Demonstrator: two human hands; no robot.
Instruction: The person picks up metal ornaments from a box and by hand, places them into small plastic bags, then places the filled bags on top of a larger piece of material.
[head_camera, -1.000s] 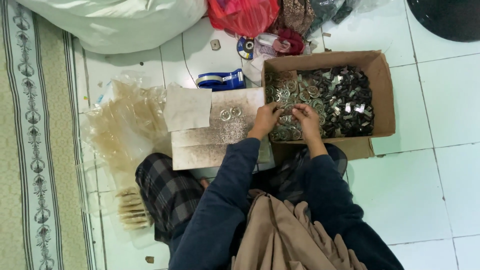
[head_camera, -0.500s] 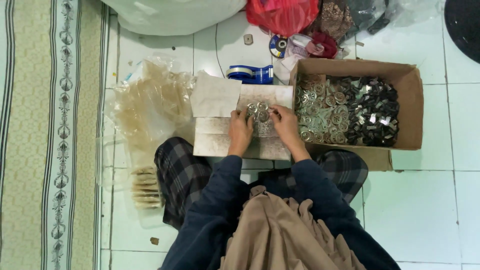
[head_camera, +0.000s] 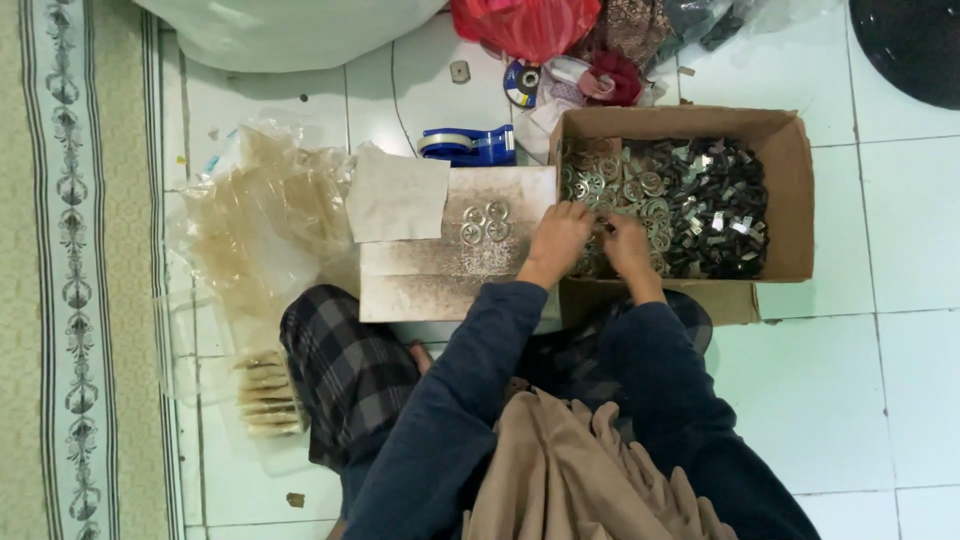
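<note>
At the near-left corner of the open brown cardboard box, both the left hand and right hand are reaching into the heap of round silver metal washers, fingers curled on pieces, though exactly what they are pinching cannot be told, while four washers are lying just left of the left hand on the speckled board.

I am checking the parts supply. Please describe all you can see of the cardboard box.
The cardboard box is brown, open-topped, and lies on the white tiled floor. Silvery metal rings fill its left part, darker metal clips its right. Both hands, left and right, reach into its left side.
</note>
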